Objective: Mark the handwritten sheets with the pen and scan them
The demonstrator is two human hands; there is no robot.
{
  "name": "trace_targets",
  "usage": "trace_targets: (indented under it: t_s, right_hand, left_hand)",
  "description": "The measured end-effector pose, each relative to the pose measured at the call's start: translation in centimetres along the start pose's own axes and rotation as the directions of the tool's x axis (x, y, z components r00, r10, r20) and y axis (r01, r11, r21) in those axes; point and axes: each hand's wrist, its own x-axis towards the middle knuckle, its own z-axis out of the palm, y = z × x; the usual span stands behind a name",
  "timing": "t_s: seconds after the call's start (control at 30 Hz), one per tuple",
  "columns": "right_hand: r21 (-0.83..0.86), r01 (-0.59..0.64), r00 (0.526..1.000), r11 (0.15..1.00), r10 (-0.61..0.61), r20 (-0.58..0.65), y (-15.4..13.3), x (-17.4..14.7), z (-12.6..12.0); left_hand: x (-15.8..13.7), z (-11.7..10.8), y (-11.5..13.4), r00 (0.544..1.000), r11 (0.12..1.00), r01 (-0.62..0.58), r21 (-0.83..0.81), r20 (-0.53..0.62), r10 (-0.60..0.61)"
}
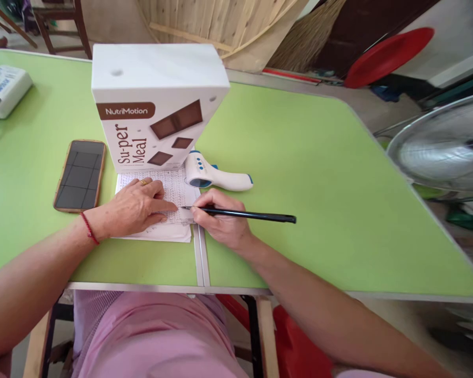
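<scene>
Sheets of paper [173,232] covered in small handwriting lie on the green table in front of me. My left hand [140,207] rests on them, palm down, its index finger stretched toward the pen tip and the other fingers partly bent. In my right hand [223,218] is a black pen [256,214], pinched near its point, which is at the paper's right part. A white box [161,68] printed "NutriMotion Su-per Meal" stands upright at the papers' far edge. Beside it, a white and blue infrared thermometer [220,177] lies partly on the paper.
A smartphone [81,176] in a brown case lies left of the papers. A white device [6,92] with a cable sits at the far left of the green table [319,210]. Beyond the right edge stands a fan [449,142], with a red round object [390,58] behind it.
</scene>
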Motion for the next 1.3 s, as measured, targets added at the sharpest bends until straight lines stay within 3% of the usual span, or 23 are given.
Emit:
trace_targets:
  t_s: [0.73, 0.93, 1.3]
  right_hand:
    - [-0.04, -0.001, 1.0, 0.999, 0.001, -0.009, -0.07, 0.0, -0.06]
    - [-0.026, -0.004, 0.997, 1.0, 0.002, -0.083, 0.2, -0.14, 0.05]
    - [-0.039, -0.016, 0.998, 0.999, 0.013, -0.063, 0.0, 0.0, -0.07]
  left_hand:
    - [-0.02, -0.03, 0.0, 1.0, 1.0, 0.004, -0.001, 0.001, -0.004]
    - [-0.05, -0.01, -0.1, 1.0, 1.0, 0.006, -0.005, 0.005, -0.006]
    - [-0.06, -0.04, -0.2, 1.0, 1.0, 0.008, -0.011, 0.023, -0.008]
